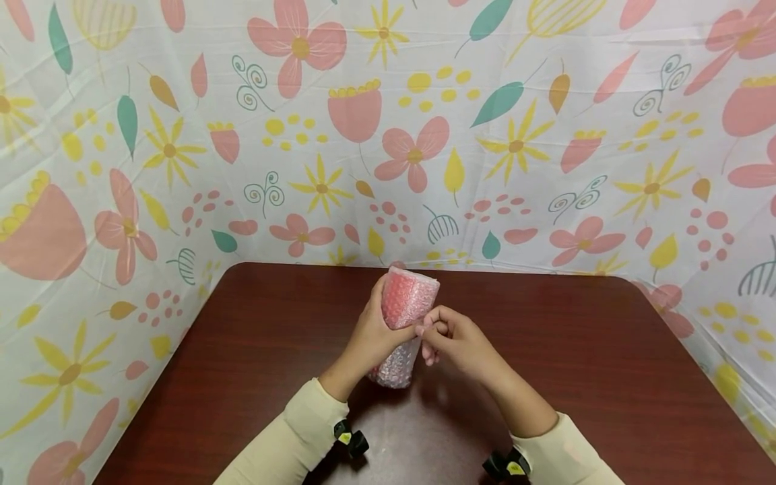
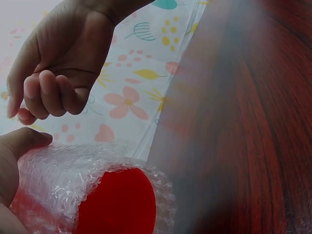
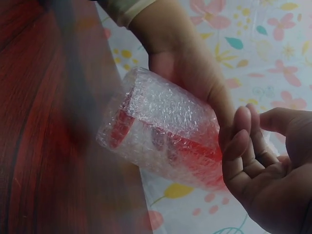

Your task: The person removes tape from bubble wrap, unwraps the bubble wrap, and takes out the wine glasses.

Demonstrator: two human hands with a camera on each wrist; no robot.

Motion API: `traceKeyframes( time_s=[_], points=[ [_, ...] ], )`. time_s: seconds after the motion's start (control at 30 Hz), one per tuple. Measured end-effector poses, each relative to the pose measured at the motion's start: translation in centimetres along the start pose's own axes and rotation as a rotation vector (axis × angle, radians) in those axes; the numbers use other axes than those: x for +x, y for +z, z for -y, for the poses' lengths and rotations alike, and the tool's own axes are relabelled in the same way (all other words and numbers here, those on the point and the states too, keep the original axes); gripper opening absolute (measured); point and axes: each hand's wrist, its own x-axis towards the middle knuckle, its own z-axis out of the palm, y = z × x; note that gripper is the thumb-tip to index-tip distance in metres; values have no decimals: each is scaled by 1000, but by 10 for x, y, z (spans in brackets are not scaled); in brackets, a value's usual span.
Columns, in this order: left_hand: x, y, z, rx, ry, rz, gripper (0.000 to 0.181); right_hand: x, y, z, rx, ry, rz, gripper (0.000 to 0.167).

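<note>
A red cylindrical object wrapped in clear bubble wrap (image 1: pixel 407 303) is held tilted above the table. My left hand (image 1: pixel 371 337) grips it from the left, its thumb across the near side. In the left wrist view the red round end (image 2: pixel 122 202) shows inside the wrap. Close to my left thumb is my right hand (image 1: pixel 461 340), fingers bent and thumb near the index fingertip. Whether those fingertips pinch anything is not visible. The right wrist view shows the bubble wrap (image 3: pixel 165 109) overlapping along the object's side, beside the bent right fingers (image 3: pixel 236 146).
A dark reddish-brown table (image 1: pixel 273 323) with rounded far corners lies beneath the hands. Behind it and along both sides hangs a white cloth (image 1: pixel 339 168) printed with flowers and leaves. Black wrist devices (image 1: pixel 351 441) sit on the cream sleeves (image 1: pixel 291 431).
</note>
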Motion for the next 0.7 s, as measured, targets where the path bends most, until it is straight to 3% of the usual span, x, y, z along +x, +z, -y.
traceKeyframes(
  time_s=[0.2,0.43,0.7],
  points=[
    [1,1,2,-6,25,-10,109,-2,5,3,-83,21,-32,18],
    [0,1,1,52,-1,-19,109,-4,8,4,-117,9,-23,17],
    [-1,0,-1,40,-19,-15,110,-6,9,6,-132,21,-14,21]
  ],
)
